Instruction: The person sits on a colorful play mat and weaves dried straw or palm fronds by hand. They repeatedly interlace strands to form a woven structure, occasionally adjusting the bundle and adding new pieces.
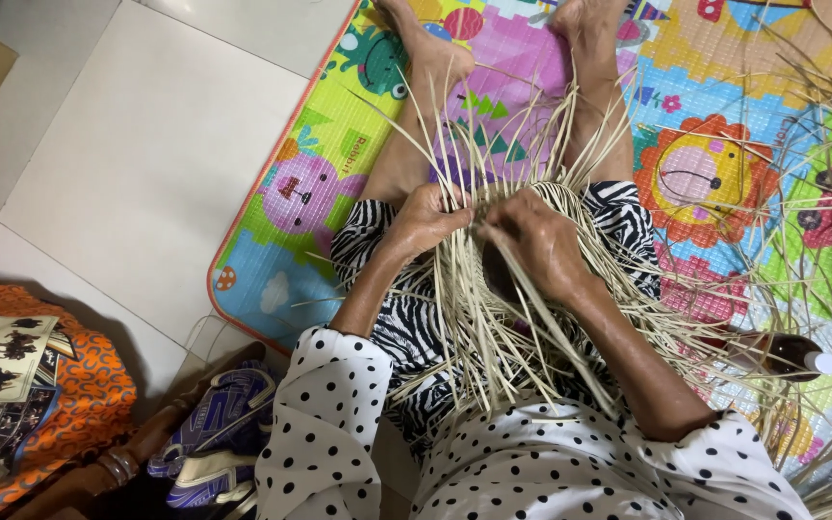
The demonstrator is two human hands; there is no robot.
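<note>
White floor tiles (146, 164) lay beside a colourful play mat (715, 87) printed with cartoon animals, and the person sat on this mat with bare legs stretched out. On the lap, over zebra-striped cloth (377, 241), rested a half-woven piece of pale straw (551, 197), rounded in shape, with long, thin, stiff strips (493, 356) spreading out from it in all directions. Both forearms, coming out of dotted sleeves (329, 424), bent inward toward the weaving. The left hand (426, 220) pinched some strips at its left edge. The right hand (536, 241) lay curled over its top, fingers closed on strips, almost touching the left hand.
</note>
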